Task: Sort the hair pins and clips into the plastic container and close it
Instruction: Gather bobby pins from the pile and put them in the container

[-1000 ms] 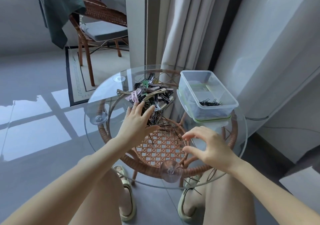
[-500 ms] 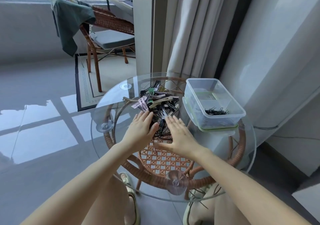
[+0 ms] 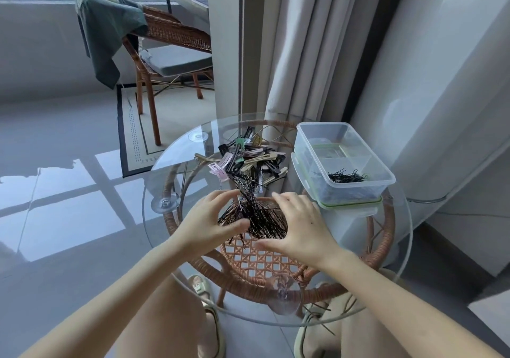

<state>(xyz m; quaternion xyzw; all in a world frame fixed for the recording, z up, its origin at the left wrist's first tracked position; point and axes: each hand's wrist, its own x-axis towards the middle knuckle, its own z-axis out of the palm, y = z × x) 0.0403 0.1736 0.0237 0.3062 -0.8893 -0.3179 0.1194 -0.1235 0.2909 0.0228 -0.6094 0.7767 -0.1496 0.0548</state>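
A dense bundle of black hair pins point(image 3: 258, 217) lies on the round glass table point(image 3: 154, 228), bunched between my two hands. My left hand point(image 3: 205, 228) cups its left side, with thumb and fingers curved round the pins. On the bundle's right side my right hand point(image 3: 302, 229) presses with fairly straight fingers, its thumb under the near edge. Behind them is a heap of coloured hair clips point(image 3: 248, 159). At the right stands the clear plastic container point(image 3: 367, 148), open, on its green-edged lid point(image 3: 350, 206), with a few black pins point(image 3: 347, 177) inside.
The glass top rests on a rattan frame point(image 3: 265, 264) with suction cups. A few stray pins point(image 3: 317, 309) lie low down by my knees. Curtains point(image 3: 303, 54) hang just behind the table. A wicker chair point(image 3: 171, 43) with a green cloth stands far left.
My right hand came from the table's near edge to the pin pile. Both hands then drew in and swept the scattered pins into one tight bundle.
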